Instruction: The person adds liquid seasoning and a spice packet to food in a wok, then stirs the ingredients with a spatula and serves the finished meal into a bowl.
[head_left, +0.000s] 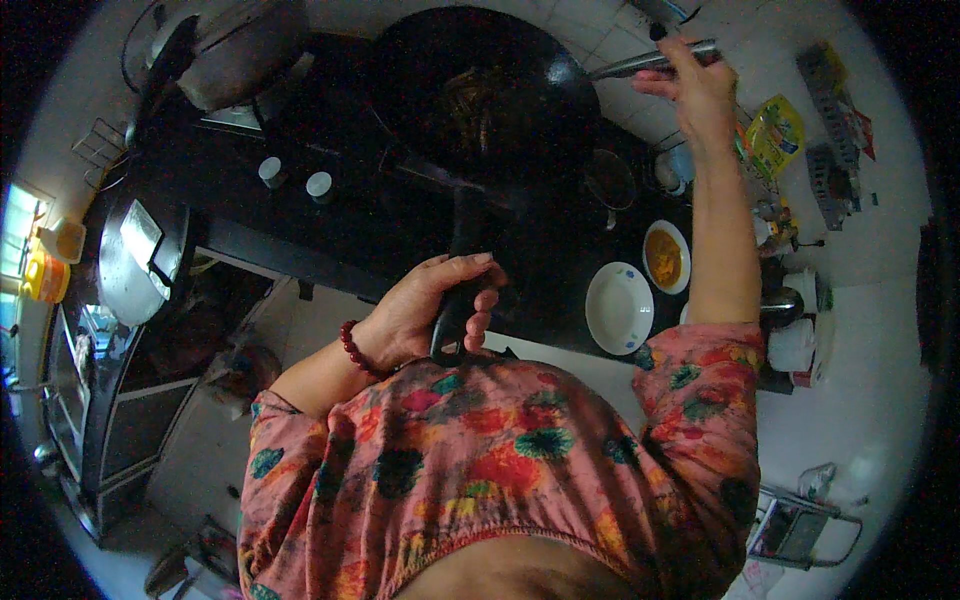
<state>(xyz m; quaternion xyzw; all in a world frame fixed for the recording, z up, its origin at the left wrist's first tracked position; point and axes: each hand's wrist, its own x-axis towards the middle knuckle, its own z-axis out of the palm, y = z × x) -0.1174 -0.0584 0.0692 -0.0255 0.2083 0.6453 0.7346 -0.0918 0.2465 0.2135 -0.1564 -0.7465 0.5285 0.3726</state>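
Note:
A black wok (525, 90) stands on the dark stove, with some brownish food (476, 105) in its middle. Its black handle (450, 322) points towards me, and my left hand (442, 300) is closed round it, a red bead bracelet on the wrist. Raised at the upper right, my right hand (697, 86) grips a metal utensil's handle (645, 61) that reaches over the wok's right rim; the utensil's far end is lost in the dark.
A white bowl (619, 309) and a bowl of yellow-orange food (666, 257) sit on the counter at right, near a small strainer (609, 180). A large pot (232, 60) stands upper left. A cleaver (146, 240) lies on a round board further left.

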